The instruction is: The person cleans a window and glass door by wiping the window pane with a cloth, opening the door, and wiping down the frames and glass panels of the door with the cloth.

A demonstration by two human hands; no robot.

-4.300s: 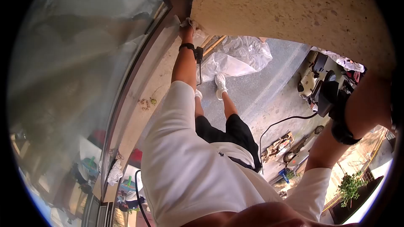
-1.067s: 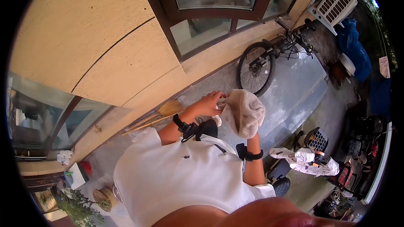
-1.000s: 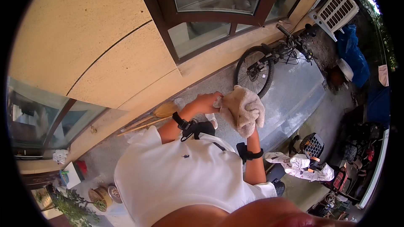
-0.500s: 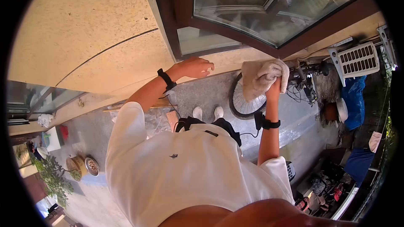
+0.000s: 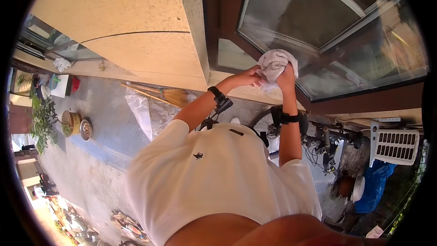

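Observation:
My right hand (image 5: 287, 78) is closed on a bunched light beige cloth (image 5: 275, 63), which is up against the lower part of a brown-framed glass window (image 5: 291, 18). Just left of the cloth is my left hand (image 5: 248, 77), its fingers slightly curled and apart, with the fingertips at the cloth's edge. Whether they touch it is hard to tell. Both wrists wear black straps with small devices.
A bicycle (image 5: 325, 141) leans below the window, near a white outdoor unit (image 5: 396, 146) and a blue sheet (image 5: 375, 187). A straw broom (image 5: 175, 96) and clear plastic (image 5: 157, 116) lie left of centre. Further left are a metal bowl (image 5: 86, 129) and a potted plant (image 5: 43, 123).
The cloth has moved from over the bicycle wheel up to the window, still in my right hand. My left hand has moved right, to the cloth's edge. The view has turned and the window looks nearer.

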